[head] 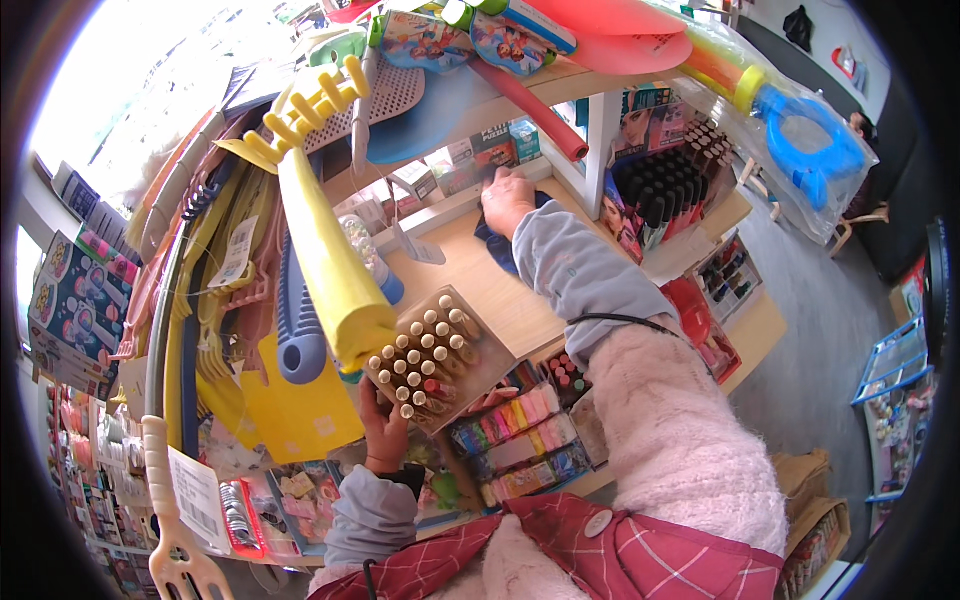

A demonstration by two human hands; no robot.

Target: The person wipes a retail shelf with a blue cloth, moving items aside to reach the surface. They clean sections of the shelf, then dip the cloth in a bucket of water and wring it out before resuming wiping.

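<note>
My left hand (385, 431) grips the near left side of a display box (486, 358) of cosmetic tubes with round pale gold caps, tilted in front of the shelf. One tube (439, 387) among them has a red part. At the back of the light wood shelf (465, 271), my right hand (508, 196) presses on a dark blue cloth (498, 246), its fingers partly hidden. To the left of the bare board stands a clear jar (364, 244) of small pale pieces with a blue base.
A yellow plastic rake-like tool (330, 262) and a blue handle (300, 337) hang close to my left hand. Boxes (491, 150) line the shelf's back. Black-capped cosmetic tubes (660, 187) stand beyond the white post on the right. Packets (517, 435) fill the shelf below.
</note>
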